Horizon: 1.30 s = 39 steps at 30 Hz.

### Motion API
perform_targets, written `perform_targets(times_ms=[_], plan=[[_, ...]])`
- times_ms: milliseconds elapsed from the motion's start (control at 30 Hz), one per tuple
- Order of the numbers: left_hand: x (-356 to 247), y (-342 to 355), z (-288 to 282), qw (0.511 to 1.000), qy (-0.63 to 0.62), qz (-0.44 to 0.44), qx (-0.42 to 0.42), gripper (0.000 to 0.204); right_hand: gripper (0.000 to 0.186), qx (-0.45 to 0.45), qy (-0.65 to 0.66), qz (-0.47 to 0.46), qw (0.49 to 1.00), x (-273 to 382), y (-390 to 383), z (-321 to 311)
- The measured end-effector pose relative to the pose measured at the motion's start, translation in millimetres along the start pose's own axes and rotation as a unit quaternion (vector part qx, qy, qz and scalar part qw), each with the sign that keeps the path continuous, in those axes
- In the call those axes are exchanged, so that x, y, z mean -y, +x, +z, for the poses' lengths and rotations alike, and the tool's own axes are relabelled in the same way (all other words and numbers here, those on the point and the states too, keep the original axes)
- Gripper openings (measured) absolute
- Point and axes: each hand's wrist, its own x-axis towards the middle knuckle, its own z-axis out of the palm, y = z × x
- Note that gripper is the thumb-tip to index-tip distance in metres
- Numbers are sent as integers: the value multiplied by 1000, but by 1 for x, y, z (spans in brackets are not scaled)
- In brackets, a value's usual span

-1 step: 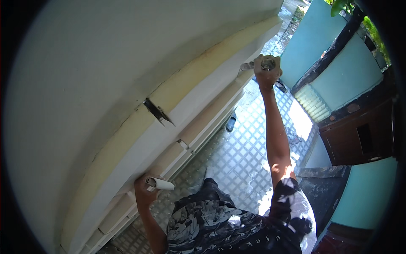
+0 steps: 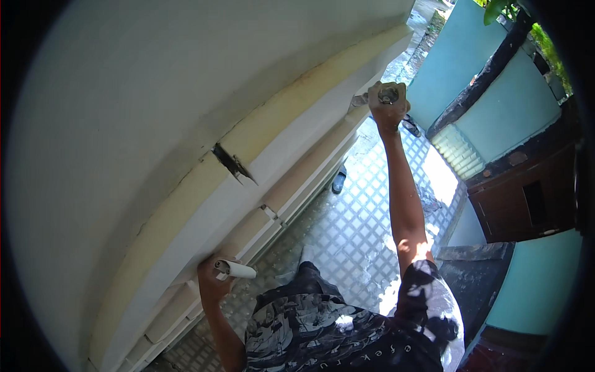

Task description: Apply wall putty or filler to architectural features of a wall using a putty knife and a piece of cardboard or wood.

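The right hand (image 2: 388,110) is closing in a fist around a rounded, greyish, shiny-looking object (image 2: 388,95), whose top is showing above the fingers; the material is too small to tell. A pale grey, blurred piece (image 2: 359,99) is jutting out just left of this fist, near the white edge of the ledge; whether it is joining the held object is unclear.

The left hand (image 2: 214,282) is bending around a smooth white cylinder (image 2: 240,270) with a greyish, hollow-looking end, and is gripping it near that end while the rest is sticking out to the right of the hand; some of the fingers are hidden.

Above and to the left of the left hand, a long ledge with a yellowish face (image 2: 273,124) is running along a pale cream wall (image 2: 124,105). A dark, splintered gap (image 2: 229,162) is breaking the ledge between the two hands. Below the right hand, a floor of grey-and-white diamond tiles (image 2: 353,226) is spreading out, and a dark sandal (image 2: 339,179) is lying on it.
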Motion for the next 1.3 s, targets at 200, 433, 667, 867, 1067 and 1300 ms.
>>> perform_targets(times_ms=[200, 433, 667, 867, 1067, 1300], plan=[[-2, 2, 0, 1000, 3, 25, 2, 33, 27, -40, 68, 107, 991, 6, -2, -9], [18, -1, -2, 999, 12, 38, 1, 36, 29, -122, 91, 32, 988, 20, -5, -17], [18, -3, 2, 999, -25, 30, 9, 45, 28, 55, -13, 69, 996, 4, -7, -10], [17, -2, 7, 998, -45, 53, 0, 55, 29, -43, 83, 139, 986, 36, 14, -45], [-18, -5, 39, 986, -55, 153, -44, 47, 19, -27, 176, 267, 947, 103, 0, -100], [-14, -21, 93, 948, -275, 62, 149, 12, 13, 136, 360, 424, 820, 225, -137, -159]])
